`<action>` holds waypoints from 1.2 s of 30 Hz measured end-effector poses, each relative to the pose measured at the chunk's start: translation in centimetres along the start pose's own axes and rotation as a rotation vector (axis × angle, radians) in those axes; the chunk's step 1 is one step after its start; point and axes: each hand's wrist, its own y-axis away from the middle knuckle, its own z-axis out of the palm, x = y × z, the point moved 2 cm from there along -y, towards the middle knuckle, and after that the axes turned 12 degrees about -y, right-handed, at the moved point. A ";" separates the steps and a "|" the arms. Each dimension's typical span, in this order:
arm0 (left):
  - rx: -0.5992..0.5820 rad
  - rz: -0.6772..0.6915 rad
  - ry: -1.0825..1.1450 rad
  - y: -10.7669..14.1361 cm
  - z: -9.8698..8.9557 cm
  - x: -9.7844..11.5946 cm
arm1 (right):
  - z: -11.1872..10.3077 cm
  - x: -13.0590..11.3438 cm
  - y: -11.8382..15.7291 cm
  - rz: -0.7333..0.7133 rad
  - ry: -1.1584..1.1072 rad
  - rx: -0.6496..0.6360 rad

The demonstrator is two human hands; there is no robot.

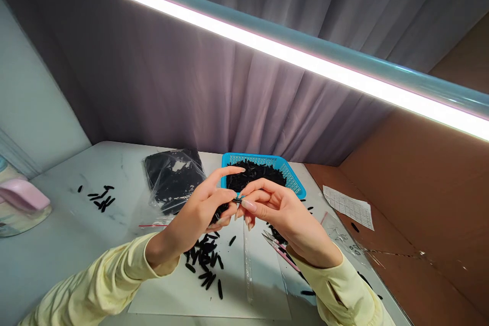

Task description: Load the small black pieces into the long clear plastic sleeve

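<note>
Left sleeve [110,275], from 8 o'clock: pale yellow cloth, deep creases and soft rings of folds. Its cuff, loose and wide-mouthed, ends at the wrist of a bare left hand [202,209]. Right sleeve [340,288], at 5 o'clock: same pale yellow, smoother near the wrist, a narrow slit [333,293] in the cloth. Right hand [280,207] bare; thumbnail [249,206] longish, rounded, glossy.
</note>
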 end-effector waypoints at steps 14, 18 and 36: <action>-0.005 0.032 -0.031 0.0 -0.1 -0.3 | 0.0 -0.4 0.3 0.001 0.036 -0.029; 0.019 0.012 0.019 -0.4 -0.1 -0.5 | -1.2 -1.1 -0.1 -0.068 0.154 0.020; -0.115 -0.113 0.152 -1.2 -0.3 -1.6 | 0.0 -0.3 -0.7 -0.341 0.525 0.071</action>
